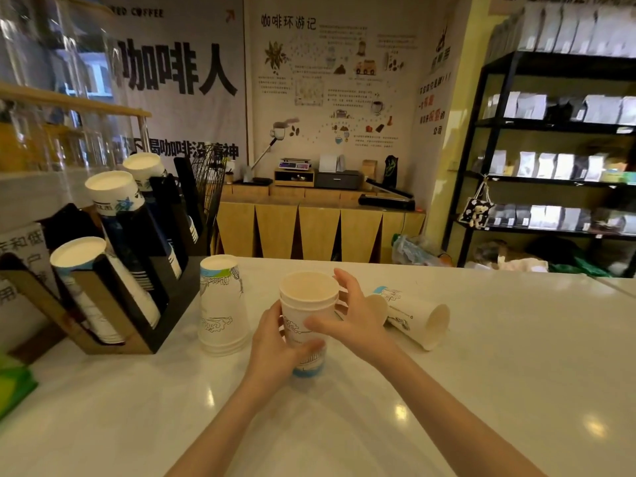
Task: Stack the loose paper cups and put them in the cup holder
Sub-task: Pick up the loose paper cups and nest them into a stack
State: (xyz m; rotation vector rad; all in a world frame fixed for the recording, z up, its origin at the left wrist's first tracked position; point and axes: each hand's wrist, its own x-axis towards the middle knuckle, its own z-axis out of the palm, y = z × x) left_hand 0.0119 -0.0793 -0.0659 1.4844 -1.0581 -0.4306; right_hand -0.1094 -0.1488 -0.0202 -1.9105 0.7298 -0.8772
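A small stack of upright white paper cups [307,306] stands at the middle of the white counter, one cup nested in another. My left hand [275,342] wraps around its lower part. My right hand [354,316] holds its right side near the rim, thumb across the front. An upside-down stack of printed cups [222,309] stands to the left. Two loose cups lie on their sides at the right: one [377,309] mostly hidden behind my right hand, another [418,318] with its mouth facing right. The black cup holder [161,270] at the left carries three slanted cup stacks.
The white counter [481,373] stretches to the right and towards me. A green item [13,383] lies at the left edge. Behind the counter are a wooden cabinet [316,228] with small appliances and a black shelf [550,149] of bags.
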